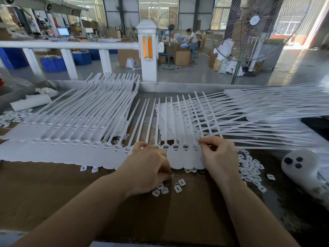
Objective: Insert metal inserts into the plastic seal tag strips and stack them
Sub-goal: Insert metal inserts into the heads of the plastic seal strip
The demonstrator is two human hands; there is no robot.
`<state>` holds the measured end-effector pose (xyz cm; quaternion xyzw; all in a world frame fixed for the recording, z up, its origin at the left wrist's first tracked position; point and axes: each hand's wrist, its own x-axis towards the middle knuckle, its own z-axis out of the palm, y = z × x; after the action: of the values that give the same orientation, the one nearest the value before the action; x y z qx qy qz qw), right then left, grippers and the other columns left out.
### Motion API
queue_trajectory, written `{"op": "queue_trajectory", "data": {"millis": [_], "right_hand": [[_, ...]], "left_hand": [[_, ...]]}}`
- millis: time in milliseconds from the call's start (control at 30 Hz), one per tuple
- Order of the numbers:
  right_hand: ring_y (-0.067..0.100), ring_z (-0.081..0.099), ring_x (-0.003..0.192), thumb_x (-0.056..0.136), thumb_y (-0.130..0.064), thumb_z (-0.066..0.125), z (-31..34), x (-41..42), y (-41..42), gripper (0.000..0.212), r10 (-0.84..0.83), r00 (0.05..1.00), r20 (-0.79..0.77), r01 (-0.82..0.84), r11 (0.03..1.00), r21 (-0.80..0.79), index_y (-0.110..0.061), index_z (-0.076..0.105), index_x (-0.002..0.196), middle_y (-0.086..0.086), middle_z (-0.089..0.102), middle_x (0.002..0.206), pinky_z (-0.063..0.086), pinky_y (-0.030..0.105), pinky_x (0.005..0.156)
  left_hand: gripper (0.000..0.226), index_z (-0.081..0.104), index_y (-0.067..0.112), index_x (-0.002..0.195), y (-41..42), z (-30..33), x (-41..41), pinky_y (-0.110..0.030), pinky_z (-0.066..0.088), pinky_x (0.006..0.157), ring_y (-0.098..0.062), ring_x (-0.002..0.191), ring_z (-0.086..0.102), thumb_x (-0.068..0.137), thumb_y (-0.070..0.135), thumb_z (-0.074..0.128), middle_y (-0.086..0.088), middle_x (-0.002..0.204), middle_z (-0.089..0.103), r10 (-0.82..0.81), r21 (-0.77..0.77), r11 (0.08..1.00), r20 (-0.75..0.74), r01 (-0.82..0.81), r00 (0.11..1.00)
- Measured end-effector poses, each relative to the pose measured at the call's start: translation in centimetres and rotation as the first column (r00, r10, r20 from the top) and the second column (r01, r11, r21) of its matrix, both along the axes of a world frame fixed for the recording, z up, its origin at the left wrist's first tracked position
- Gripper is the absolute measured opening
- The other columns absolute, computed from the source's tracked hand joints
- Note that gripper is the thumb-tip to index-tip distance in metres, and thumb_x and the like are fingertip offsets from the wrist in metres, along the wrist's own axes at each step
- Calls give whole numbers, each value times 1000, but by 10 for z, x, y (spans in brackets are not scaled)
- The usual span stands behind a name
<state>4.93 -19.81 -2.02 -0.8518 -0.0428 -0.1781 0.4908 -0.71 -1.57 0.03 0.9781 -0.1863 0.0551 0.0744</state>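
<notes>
Your bench [44,189] carries tag strips [67,139] at ten o'clock, loose inserts [251,168] at three.

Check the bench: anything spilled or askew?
Small white rectangular inserts lie scattered loose on the cardboard right of the hands, and more under the left hand. The long white plastic strips on the right cross at mixed angles.

Two bare hands work at the brown cardboard-covered bench [53,189]: one left hand [147,166] and one right hand [218,157]. Between them, four flat white plastic seal tag heads [185,157] show in the strip; left of the left hand, some ten more heads [74,150] line up. Near the bench's front edge lie about six small white rectangular inserts [178,188]; the heap of inserts [251,170] at its right is too dense to count. Beyond the bench stand two pedestal fans [249,29].
</notes>
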Motion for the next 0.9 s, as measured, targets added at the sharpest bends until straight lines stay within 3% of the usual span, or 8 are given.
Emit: {"op": "queue_trajectory", "data": {"millis": [233,467,533,633,767,900], "right_hand": [[9,60,80,87,-11,60,0,-1,0,15,2,1000,2,-2,1000,5,-18,71,95,-5,67,88,47,20,73],[8,59,73,88,-11,60,0,-1,0,15,19,1000,1,-19,1000,12,-17,71,96,-4,67,87,43,18,67],[5,58,68,88,-11,60,0,0,-1,15,16,1000,-5,-16,999,28,-19,71,95,-6,67,86,41,12,61],[4,55,58,88,-12,60,-1,1,-1,15,10,999,-36,-7,997,79,-22,70,94,-8,66,82,40,10,50],[2,57,57,87,-9,61,0,2,-4,18,22,998,-60,-6,969,245,-24,71,85,-6,67,75,42,13,49],[-3,58,58,85,-5,62,4,1,-5,32,12,998,-62,12,930,367,-33,65,70,-7,66,68,45,9,50]], "left_hand": [[17,67,37,100,1,-2,4,-32,9,106,6,98,30,87,43,57,27,89,42,-12,-13,1000,-47,12,999],[10,62,37,94,3,-1,6,-25,15,93,6,88,33,88,42,56,30,81,41,-24,-103,995,-142,10,990],[4,56,39,85,2,3,9,-28,21,96,6,85,38,90,38,54,28,83,43,-18,-149,989,-165,-7,986],[16,48,38,75,-4,11,16,-32,34,95,5,80,44,91,34,54,21,87,48,15,-258,964,-205,-69,979],[7,52,27,89,-15,21,35,-40,36,98,-9,92,49,95,30,49,13,97,49,57,-325,936,-244,-137,968],[7,50,26,92,-26,22,56,-36,33,99,-15,103,47,97,29,45,4,112,44,103,-273,946,-251,-173,963]]}}
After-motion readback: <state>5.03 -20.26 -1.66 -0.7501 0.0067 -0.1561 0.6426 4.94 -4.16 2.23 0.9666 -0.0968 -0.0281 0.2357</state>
